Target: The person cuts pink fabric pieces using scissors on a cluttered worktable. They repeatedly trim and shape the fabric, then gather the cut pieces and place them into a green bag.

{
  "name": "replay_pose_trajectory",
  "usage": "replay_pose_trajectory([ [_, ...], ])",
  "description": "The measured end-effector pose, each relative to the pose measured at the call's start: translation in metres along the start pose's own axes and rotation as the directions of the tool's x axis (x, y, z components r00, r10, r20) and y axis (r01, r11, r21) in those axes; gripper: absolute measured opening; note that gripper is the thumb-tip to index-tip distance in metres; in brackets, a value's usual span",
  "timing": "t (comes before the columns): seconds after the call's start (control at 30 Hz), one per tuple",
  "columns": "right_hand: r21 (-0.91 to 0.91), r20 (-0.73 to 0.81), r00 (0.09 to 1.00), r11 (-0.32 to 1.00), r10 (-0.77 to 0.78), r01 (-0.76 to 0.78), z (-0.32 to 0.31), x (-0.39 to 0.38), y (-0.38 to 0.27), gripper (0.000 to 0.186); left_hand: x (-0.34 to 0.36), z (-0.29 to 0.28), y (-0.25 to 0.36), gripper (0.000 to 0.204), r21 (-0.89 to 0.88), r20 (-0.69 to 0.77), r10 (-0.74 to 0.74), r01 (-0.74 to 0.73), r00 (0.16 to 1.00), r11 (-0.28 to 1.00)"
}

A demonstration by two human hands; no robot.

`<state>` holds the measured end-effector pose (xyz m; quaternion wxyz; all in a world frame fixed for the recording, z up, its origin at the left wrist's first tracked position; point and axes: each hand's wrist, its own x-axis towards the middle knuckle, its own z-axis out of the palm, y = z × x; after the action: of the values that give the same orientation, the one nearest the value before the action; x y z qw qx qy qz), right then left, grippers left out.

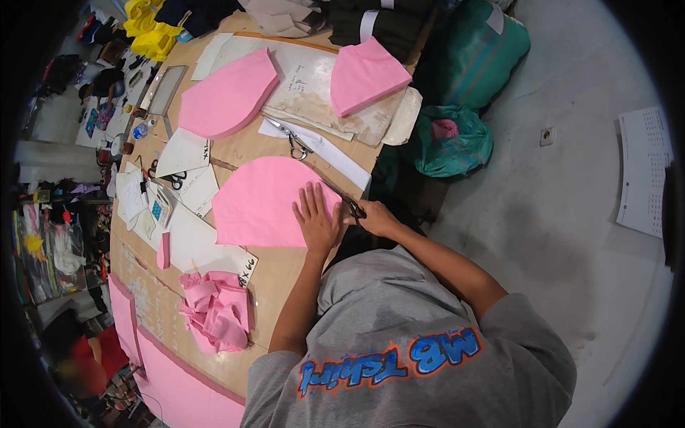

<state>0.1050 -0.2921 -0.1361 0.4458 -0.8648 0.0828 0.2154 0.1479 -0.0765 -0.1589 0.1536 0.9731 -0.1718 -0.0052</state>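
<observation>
My left hand (316,217) lies flat with fingers spread on a pink fabric piece (257,203) with a rounded top edge. Just to its right, my right hand (377,218) is closed round the dark handles of a pair of scissors (352,205), whose blades lie along the fabric's right edge. How far the blades are parted I cannot make out. Beyond the fabric, metal shears (291,139) rest on a white strip (321,153). Two thick pink cut pieces, one rounded (230,96) and one tapered (365,75), lie farther back on the table.
Paper patterns (203,242), a calculator (160,207) and black-handled scissors (171,177) sit to the left. Crumpled pink scraps (217,310) lie nearer me. Long pink fabric (182,381) runs along the near left edge. Green sacks (457,139) stand on the floor to the right.
</observation>
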Motion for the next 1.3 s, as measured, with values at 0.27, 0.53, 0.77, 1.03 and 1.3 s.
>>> replay_pose_trajectory([
  [0.27,0.050,0.012,0.998,0.997,0.061,-0.062,-0.005,0.001,-0.004,0.066,-0.001,0.001,-0.001,0.087,0.004,0.056,-0.025,0.025,0.998,1.000],
  [0.53,0.097,-0.025,0.998,0.994,-0.052,0.055,-0.002,0.020,-0.002,0.072,-0.001,0.002,-0.002,0.079,-0.003,-0.013,0.007,-0.007,1.000,1.000],
  [0.77,0.085,-0.059,0.993,0.991,-0.098,0.103,0.001,0.025,0.004,0.062,0.000,0.004,-0.004,0.072,0.038,0.035,-0.023,0.022,0.999,0.999],
  [1.03,0.073,-0.009,0.999,0.997,-0.034,0.035,-0.006,0.028,-0.009,0.074,0.021,-0.008,-0.018,0.070,-0.068,-0.099,-0.037,0.030,0.994,0.997],
  [1.3,0.066,-0.029,0.999,0.997,-0.043,0.045,-0.009,0.036,-0.022,0.080,0.041,-0.006,-0.032,0.070,0.057,-0.103,-0.037,0.043,0.994,0.997],
])
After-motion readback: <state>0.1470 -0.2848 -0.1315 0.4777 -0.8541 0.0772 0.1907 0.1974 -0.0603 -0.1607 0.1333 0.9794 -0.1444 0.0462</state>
